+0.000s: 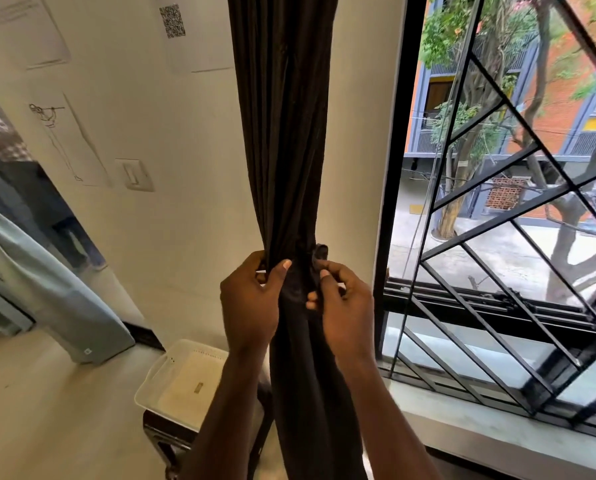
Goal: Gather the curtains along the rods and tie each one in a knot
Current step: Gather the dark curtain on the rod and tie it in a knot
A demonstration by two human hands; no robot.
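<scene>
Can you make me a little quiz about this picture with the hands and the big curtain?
1. True or false: the left hand and the right hand both grip the dark curtain.
2. What sits low down, left of the arms? A: a white tray. B: a red bucket. C: a football.
3. Fill in: the window is on the dark curtain's ___ side.

Key: 1 true; 2 A; 3 right.
</scene>
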